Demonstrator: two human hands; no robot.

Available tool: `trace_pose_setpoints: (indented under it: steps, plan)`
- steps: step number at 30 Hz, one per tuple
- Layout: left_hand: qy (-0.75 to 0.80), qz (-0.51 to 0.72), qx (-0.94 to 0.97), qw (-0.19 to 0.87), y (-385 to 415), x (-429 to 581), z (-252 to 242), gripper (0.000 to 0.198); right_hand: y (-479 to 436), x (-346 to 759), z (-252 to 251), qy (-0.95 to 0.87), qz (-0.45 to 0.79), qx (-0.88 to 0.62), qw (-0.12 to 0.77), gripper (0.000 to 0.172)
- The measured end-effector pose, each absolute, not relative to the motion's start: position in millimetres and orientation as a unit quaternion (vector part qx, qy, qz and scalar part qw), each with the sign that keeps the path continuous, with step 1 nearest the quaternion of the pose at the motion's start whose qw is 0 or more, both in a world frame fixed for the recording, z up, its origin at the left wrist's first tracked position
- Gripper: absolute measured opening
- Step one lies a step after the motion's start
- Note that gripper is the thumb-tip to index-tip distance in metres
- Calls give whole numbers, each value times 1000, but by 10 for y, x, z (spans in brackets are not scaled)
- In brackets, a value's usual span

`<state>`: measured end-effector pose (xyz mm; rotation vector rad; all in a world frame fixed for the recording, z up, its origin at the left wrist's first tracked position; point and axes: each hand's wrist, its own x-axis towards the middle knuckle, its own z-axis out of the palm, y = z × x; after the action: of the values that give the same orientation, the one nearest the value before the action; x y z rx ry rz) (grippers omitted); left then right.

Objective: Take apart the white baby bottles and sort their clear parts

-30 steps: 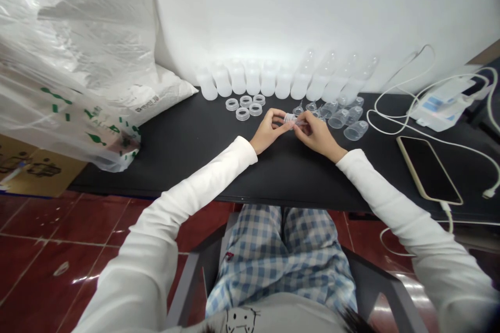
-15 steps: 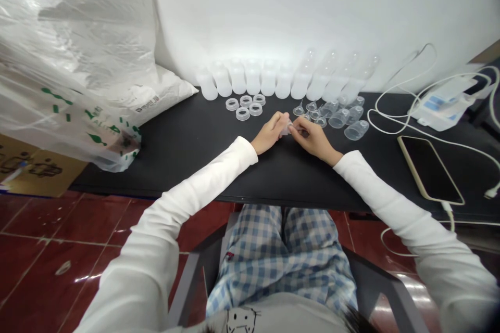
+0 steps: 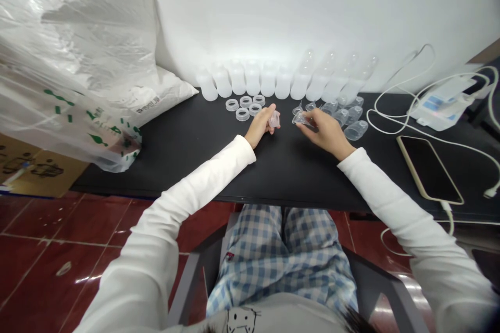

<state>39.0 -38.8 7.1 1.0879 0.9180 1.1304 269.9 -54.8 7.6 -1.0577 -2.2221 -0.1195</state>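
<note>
My left hand [image 3: 260, 126] is closed around a translucent screw ring [image 3: 274, 119], held just above the black table. To its right, my right hand [image 3: 327, 132] pinches a clear bottle teat [image 3: 300, 118] between thumb and fingers, right by the other teats. Some of those teats are hidden behind the fingers; one clear teat [image 3: 311, 106] shows just beyond them. Several loose screw rings [image 3: 242, 114] lie flat to the left, near my left hand. Clear dome caps [image 3: 355, 130] lie on their sides to the right of my right hand.
Frosted bottles [image 3: 253, 80] stand in a row along the wall, those on the right topped with clear domes. A phone [image 3: 429, 169] on a cable, a white power strip [image 3: 443, 104] and loose cords occupy the right. Large plastic bags [image 3: 78, 36] fill the left.
My hands have come apart. The left drew slightly left with the ring in its fingers. My right hand moved right to the teats and took hold of one.
</note>
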Motion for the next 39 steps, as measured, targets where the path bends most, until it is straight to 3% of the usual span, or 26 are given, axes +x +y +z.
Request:
trace_pose_setpoints:
  steps: [4,8,13,17,21,26,32,39]
  plan:
    - [369,538,475,591,-352,393,-1,38,-507,2758,114,-850,-78,-425,300,24]
    - [337,565,557,507,-252,349,-103,53,-533,2848,232,-866,-81,-445,213,23]
    - [346,584,659,324,-193,118,-130,60,-549,2977,279,-874,-94,-457,133,24]
    - [414,587,678,158,-158,-308,-109,55,-531,3006,219,-859,-140,-479,115,34]
    - [496,557,663,68,-78,-780,-155,53,-526,2990,207,-844,-158,-501,104,41]
    - [591,470,649,85,-84,-1007,-168,26,-523,2987,207,-840,-162,-508,95,43]
    - [595,422,676,105,-128,-966,-148,31,-546,2940,205,-825,-169,-536,68,41]
    - [591,414,684,103,-51,-1004,-229,22,-542,2942,206,-812,-181,-544,108,39]
